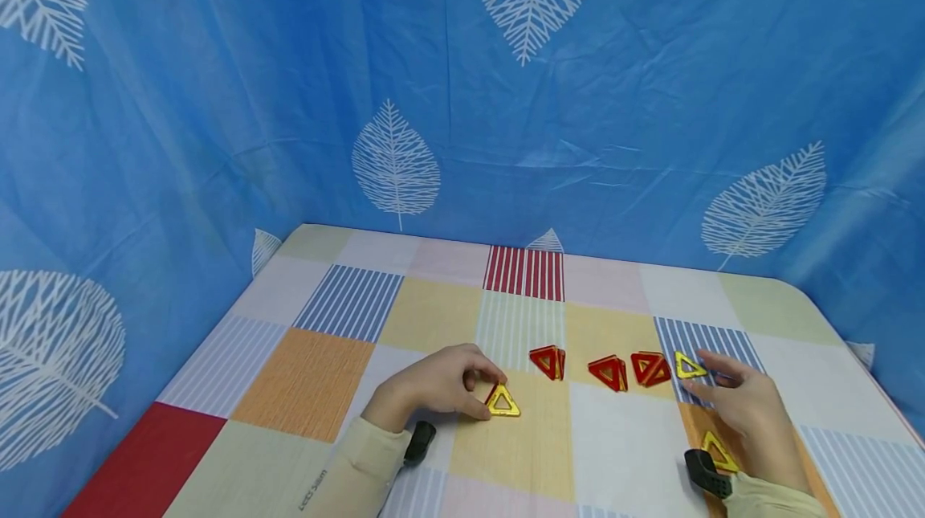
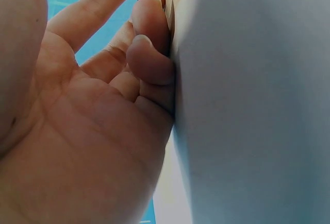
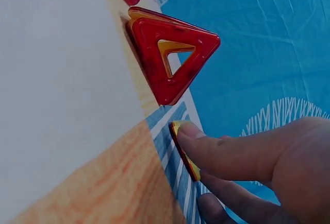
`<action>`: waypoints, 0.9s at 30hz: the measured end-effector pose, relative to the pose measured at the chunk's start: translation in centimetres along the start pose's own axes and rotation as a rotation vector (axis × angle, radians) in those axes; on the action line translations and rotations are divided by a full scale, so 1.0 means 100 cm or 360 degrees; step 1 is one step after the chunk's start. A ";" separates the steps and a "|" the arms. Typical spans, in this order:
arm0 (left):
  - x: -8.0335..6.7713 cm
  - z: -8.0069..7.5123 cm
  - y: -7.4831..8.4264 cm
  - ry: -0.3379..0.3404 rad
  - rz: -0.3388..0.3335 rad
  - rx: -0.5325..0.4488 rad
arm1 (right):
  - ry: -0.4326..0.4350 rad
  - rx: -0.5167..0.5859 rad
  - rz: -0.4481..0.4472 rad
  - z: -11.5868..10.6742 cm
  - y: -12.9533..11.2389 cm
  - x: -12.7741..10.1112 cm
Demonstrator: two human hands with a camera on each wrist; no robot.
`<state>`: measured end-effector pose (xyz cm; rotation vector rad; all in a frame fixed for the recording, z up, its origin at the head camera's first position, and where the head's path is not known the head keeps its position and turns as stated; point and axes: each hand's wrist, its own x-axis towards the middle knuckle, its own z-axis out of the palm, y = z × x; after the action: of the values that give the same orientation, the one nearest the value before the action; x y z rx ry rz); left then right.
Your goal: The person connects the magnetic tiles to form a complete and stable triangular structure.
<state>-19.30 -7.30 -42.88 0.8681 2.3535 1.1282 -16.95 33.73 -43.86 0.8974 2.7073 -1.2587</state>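
On the checkered counter (image 1: 325, 373), the left hand (image 1: 433, 385) curls its fingers around a yellow triangle tile (image 1: 503, 403) backed by a red one. To the right of that tile stand three red pyramids (image 1: 610, 371) in a row. Just beyond them, the right hand (image 1: 747, 405), fingers straight, presses a fingertip (image 3: 192, 131) on a flat yellow triangle (image 1: 688, 366). Another yellow triangle (image 1: 719, 451) lies beneath the right wrist.
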 end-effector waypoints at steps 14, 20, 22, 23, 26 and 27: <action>-0.001 0.000 0.003 0.0003 -0.0024 -0.0002 | -0.0075 -0.0340 -0.0278 -0.001 0.004 0.000; -0.001 0.000 0.003 0.0011 -0.0024 0.0003 | -0.0066 -0.0326 -0.0269 0.001 0.006 0.000; -0.001 0.000 0.004 0.0011 -0.0026 0.0008 | -0.0053 -0.0333 -0.0248 0.002 0.005 -0.001; -0.001 0.000 0.004 0.0010 -0.0025 0.0007 | -0.0042 -0.0342 -0.0240 0.002 0.005 -0.001; 0.000 0.000 0.004 0.0004 -0.0025 0.0009 | -0.0010 -0.0362 -0.0220 0.003 0.003 -0.003; 0.000 -0.001 0.003 0.0002 -0.0025 0.0009 | 0.0001 -0.0364 -0.0215 0.003 0.002 -0.003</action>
<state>-19.20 -7.16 -42.58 0.8501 2.3614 1.1165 -16.65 33.46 -44.16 0.7012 2.8779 -0.9376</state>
